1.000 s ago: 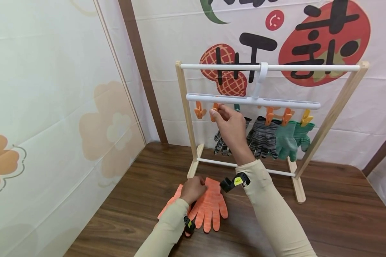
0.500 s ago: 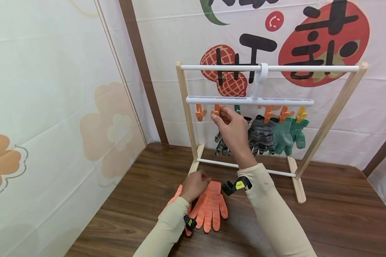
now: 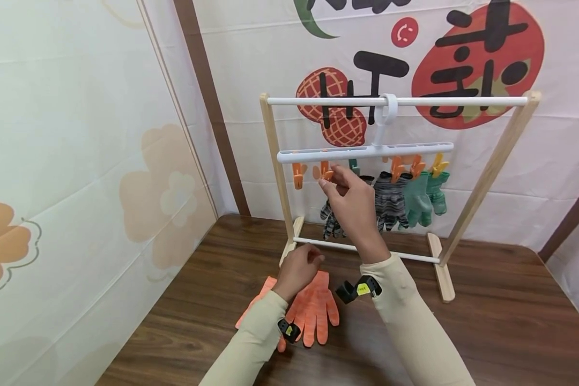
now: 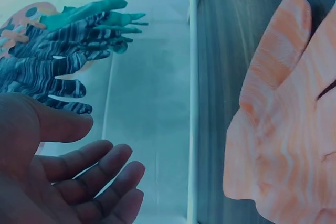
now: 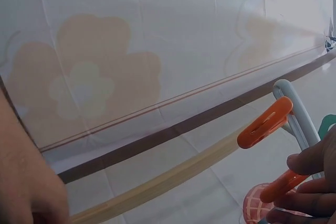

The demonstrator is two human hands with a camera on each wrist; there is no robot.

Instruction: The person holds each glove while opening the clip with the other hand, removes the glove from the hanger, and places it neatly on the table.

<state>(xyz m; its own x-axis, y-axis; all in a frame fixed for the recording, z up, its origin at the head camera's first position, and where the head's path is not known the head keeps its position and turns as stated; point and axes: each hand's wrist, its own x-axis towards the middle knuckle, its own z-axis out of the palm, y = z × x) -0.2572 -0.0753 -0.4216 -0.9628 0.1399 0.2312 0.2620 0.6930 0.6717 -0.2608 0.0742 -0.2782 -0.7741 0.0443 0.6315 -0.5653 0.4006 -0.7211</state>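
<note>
My right hand (image 3: 354, 206) pinches an orange clothespin (image 5: 282, 186) that hangs from the white hanger (image 3: 349, 154), second from its left end. Beside it hangs another orange clothespin (image 3: 297, 176) with nothing clipped in it. My left hand (image 3: 299, 268) is over the table, its fingers loosely bent and holding nothing, as the left wrist view shows. Below it lie two orange knit gloves, one glove (image 3: 313, 311) with its fingers spread toward me, the other glove (image 3: 258, 301) partly hidden by my left forearm.
Dark striped gloves (image 3: 391, 198) and green gloves (image 3: 418, 199) hang from clothespins on the hanger's right part. The hanger hooks over the top bar of a wooden-legged rack (image 3: 487, 177) on the brown table (image 3: 502, 321). Printed cloth walls (image 3: 241, 134) stand behind and left.
The hanger has turned, its left end coming nearer and its right end swinging back. My right hand has lowered slightly with the clothespin. My left hand has lifted off the gloves, toward the rack.
</note>
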